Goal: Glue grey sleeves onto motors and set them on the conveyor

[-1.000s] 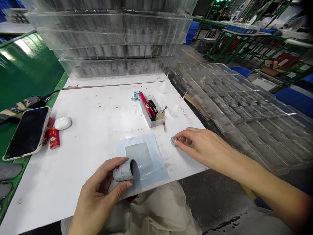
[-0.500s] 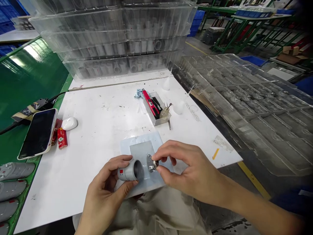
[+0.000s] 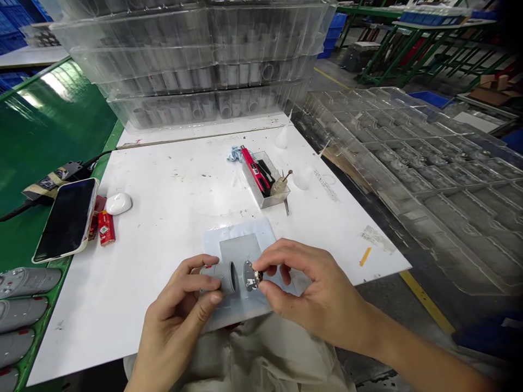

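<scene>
1. My left hand [image 3: 175,321] has its fingers curled around a grey tube [image 3: 216,275], held over the table [image 3: 183,163] at six o'clock.
2. My right hand [image 3: 314,288] pinches a metal disc [image 3: 252,275] between its fingertips, just beside the tube's open end, at three o'clock.

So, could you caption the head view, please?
Left hand holds a grey cylinder; right hand pinches a metal disc.

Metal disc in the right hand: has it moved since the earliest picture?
Yes: the metal disc moved left, from beside the plastic sheet to over its grey pad.
</scene>
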Demonstrator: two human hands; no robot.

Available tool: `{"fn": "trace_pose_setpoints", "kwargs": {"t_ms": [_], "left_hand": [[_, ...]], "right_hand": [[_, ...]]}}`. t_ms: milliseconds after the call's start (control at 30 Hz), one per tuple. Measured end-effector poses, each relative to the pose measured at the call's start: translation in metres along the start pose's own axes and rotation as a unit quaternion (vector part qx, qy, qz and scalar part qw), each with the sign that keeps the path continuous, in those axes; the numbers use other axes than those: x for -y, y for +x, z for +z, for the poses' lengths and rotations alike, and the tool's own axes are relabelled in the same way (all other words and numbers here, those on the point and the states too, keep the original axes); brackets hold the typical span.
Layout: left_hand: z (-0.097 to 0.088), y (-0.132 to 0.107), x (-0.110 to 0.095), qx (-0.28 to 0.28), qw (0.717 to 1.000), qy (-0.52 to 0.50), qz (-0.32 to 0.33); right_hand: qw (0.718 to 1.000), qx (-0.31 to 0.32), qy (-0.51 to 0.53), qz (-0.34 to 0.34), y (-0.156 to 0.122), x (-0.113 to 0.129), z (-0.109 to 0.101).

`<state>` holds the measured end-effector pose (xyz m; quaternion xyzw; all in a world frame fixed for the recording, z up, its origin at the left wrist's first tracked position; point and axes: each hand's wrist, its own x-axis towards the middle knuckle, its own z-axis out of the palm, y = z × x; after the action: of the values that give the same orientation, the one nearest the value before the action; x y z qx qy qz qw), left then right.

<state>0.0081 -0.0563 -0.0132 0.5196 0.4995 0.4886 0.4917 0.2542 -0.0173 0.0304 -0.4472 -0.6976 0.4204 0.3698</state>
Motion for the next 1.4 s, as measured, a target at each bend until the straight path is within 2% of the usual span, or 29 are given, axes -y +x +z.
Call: {"fn": "trace_pose_setpoints", "kwargs": {"t_ms": [200,367,633,933,1400], "left_hand": [[0.01,-0.004,-0.006,-0.068,0.995,-0.013,-0.069],[0.012,-0.004,-0.01,-0.069,0.995,-0.018,-0.066],[0.011,-0.005,-0.009,-0.072,0.995,-0.018,-0.07],[0.01,-0.006,-0.008,-0.067,0.995,-0.023,-0.075],[0.011,-0.005,-0.009,-0.066,0.995,-0.021,-0.072]], "right_hand": [[1.0,0.014,0.004,-0.019,0.0,0.001,0.0],[0.999,0.012,0.003,-0.03,0.001,-0.001,0.004],[1.0,0.015,0.003,-0.009,0.003,-0.005,0.008],[1.0,0.014,0.009,-0.025,0.006,-0.008,0.012],[1.0,0.019,0.023,-0.004,0.008,-0.007,0.013]]}}
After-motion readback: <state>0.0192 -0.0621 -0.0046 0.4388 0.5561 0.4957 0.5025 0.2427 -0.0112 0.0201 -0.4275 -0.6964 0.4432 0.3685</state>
